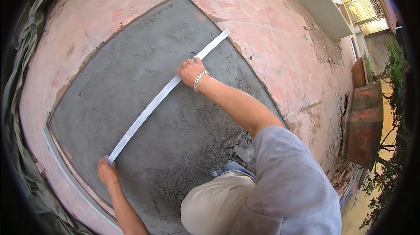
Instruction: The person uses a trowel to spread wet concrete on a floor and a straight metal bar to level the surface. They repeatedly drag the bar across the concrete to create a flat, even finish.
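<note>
No lettering, numbers, labels or signs can be read on anything in the head view

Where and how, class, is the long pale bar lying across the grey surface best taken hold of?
Probably two-handed, spread apart along its edges, coming from above on the person's side: the long pale bar is narrow and lies across the grey surface, leaving its top and edges reachable. The left hand holds its lower-left end, the right hand grips past the middle.

The right grip is partly blurred; the lower edge crops the left forearm.
</note>
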Available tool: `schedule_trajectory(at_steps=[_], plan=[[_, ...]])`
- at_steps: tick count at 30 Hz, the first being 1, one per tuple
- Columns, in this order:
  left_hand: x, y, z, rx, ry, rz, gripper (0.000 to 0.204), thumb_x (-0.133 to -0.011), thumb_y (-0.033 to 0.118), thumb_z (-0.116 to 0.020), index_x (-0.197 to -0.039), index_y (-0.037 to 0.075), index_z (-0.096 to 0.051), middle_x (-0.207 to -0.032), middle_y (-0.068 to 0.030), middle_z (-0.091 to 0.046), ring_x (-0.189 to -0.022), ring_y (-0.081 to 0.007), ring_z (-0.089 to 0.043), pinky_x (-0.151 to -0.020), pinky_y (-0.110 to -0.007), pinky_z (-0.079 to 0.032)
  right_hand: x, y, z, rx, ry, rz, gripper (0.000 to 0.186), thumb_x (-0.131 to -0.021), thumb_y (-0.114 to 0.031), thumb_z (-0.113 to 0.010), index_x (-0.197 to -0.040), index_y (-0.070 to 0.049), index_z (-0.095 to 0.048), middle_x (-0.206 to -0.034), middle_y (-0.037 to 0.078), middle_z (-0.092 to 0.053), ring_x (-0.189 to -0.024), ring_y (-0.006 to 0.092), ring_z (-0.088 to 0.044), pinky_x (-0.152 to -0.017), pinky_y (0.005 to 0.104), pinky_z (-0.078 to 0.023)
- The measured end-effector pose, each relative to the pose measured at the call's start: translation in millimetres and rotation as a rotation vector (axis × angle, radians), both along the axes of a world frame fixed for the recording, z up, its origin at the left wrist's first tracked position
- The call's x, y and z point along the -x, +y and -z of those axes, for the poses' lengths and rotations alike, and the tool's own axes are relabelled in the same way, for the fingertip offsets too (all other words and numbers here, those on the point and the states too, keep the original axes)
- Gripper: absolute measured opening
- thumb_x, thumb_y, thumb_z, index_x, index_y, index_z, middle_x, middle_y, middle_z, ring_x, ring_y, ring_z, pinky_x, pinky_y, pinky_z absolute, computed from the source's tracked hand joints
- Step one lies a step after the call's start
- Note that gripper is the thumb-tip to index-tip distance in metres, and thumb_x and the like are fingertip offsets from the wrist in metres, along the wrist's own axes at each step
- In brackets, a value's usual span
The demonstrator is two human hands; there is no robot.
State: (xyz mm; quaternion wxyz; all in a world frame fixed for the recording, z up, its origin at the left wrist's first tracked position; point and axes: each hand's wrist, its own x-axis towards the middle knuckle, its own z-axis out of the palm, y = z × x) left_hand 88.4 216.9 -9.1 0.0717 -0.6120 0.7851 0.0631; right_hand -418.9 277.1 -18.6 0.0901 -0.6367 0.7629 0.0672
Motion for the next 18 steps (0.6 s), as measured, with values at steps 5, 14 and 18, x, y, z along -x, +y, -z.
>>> schedule_trajectory(at_steps=[5, 14, 18], plan=[[-6, 2, 0, -0.006, -0.005, 0.021, 0.044, -0.074, 0.005, -0.079, -0.117, 0.008, -0.067, -0.113, -0.0105, -0.067, -0.107, -0.0348, -0.064, -0.090, -0.046, -0.052, -9, 15, 5, 0.036, -0.004, 0.038, 0.024, -0.093, -0.014, -0.053, -0.111, -0.017, -0.068, -0.111, 0.008, -0.066, -0.117, 0.0268, -0.059, -0.109, 0.0576, -0.037], [-22, 5, 7, -0.021, -0.004, 0.040, 0.045, -0.071, 0.002, -0.080, -0.115, 0.008, -0.068, -0.115, -0.0109, -0.067, -0.108, -0.0353, -0.063, -0.091, -0.045, -0.052, -27, 59, 2, 0.019, -0.019, 0.081, 0.018, -0.092, -0.015, -0.055, -0.103, -0.014, -0.069, -0.108, 0.007, -0.067, -0.114, 0.0260, -0.061, -0.104, 0.0593, -0.038], [-27, 7, 10, 0.001, 0.021, 0.067, 0.045, -0.070, 0.002, -0.081, -0.113, 0.008, -0.069, -0.116, -0.0109, -0.068, -0.108, -0.0347, -0.063, -0.092, -0.044, -0.052, -32, 74, 2, -0.049, -0.065, 0.116, 0.024, -0.095, -0.016, -0.052, -0.111, -0.013, -0.069, -0.116, 0.009, -0.066, -0.118, 0.0264, -0.059, -0.107, 0.0637, -0.032]])
